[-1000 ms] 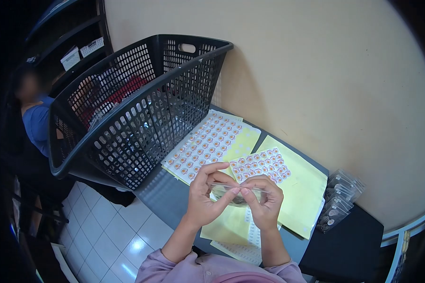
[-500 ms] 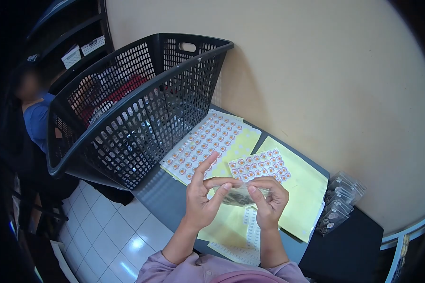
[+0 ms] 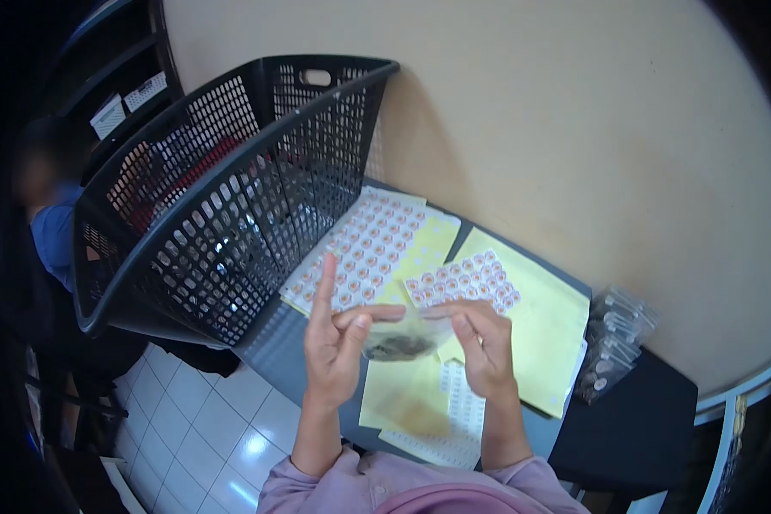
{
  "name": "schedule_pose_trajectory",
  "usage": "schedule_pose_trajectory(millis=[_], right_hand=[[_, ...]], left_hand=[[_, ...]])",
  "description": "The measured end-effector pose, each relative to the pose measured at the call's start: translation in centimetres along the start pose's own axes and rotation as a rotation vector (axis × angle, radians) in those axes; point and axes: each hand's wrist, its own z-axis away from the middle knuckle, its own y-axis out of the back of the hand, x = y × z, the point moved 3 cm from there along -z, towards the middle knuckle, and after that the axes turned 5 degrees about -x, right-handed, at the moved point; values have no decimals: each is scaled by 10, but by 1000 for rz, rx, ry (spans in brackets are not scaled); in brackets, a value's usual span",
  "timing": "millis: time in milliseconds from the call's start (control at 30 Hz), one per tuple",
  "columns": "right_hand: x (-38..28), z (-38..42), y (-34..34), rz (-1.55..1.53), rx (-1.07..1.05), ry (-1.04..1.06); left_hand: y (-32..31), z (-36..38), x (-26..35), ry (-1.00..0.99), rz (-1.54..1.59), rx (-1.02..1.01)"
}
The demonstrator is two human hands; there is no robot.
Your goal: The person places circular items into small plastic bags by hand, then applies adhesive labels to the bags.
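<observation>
A small clear plastic bag (image 3: 409,336) with something dark inside is stretched between my hands above the table. My left hand (image 3: 334,347) pinches its left edge, with the index finger pointing up. The right edge is pinched by my right hand (image 3: 484,343). Beneath and beyond lie a large sheet of round stickers (image 3: 364,248) and a smaller sticker sheet (image 3: 464,283). Below the bag, a strip of small printed labels (image 3: 464,398) rests on yellow backing paper (image 3: 403,398). What the dark contents are, I cannot make out.
A big black perforated basket (image 3: 231,206) with packed items stands at the left of the grey table (image 3: 270,343). Several filled clear bags (image 3: 612,343) are piled at the right, by a black surface (image 3: 625,428). A person in blue (image 3: 56,236) is at far left.
My hands have moved apart, and the bag is spread wider between them. My left hand has shifted left. The view has turned slightly.
</observation>
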Motion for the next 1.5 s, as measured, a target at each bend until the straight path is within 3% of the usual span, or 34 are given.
schedule_pose_trajectory(millis=[33, 67, 167, 233, 300, 367, 433, 500, 600, 700, 800, 833, 900, 933, 1000, 1100, 1200, 1333, 1500], right_hand=[[1, 1, 2, -50, 0, -30], [1, 0, 9, -295, 48, -86], [-6, 2, 34, -180, 190, -27], [-1, 7, 35, -133, 217, -55], [4, 12, 37, -89, 249, -82], [9, 19, 40, 224, 199, -154], [20, 26, 40, 275, 187, -179], [46, 39, 38, 243, 226, -344], [76, 52, 31, 356, 120, -364], [99, 59, 19, 387, -18, -405], [114, 57, 4, 424, -157, -370], [116, 55, 0, 426, -158, -369], [118, 50, -6, 563, -203, -348], [118, 48, -8, 563, -205, -345], [118, 45, -9, 614, -211, -372], [123, 44, -12, 640, -230, -372], [126, 44, -13, 671, -237, -300], [127, 47, -15, 687, -208, -260], [134, 51, -15, 699, -180, -212]], left_hand=[[5, 1, 1, -23, -4, 13], [15, 1, 2, -25, 4, 135], [42, 1, 2, -47, 34, 253], [49, 5, 0, -57, 59, 190], [55, 6, -1, -39, 111, 304], [59, 7, -1, -36, 101, 351], [68, 9, -2, -57, -21, 350], [69, 11, -3, -40, -83, 416], [76, 16, -8, 7, -113, 379], [70, 16, -10, 181, -94, 301], [50, 9, -23, 527, -103, -198], [48, 9, -32, 527, -101, -197], [28, 9, -48, 528, -350, -596], [23, 5, -49, 527, -350, -593], [4, -4, -46, 742, -591, -873], [-12, -8, -62, 688, -798, -984], [-20, -1, -92, 576, -903, -982], [-37, -4, -102, 620, -980, -985], [-53, -11, -135, 480, -1038, -980]])
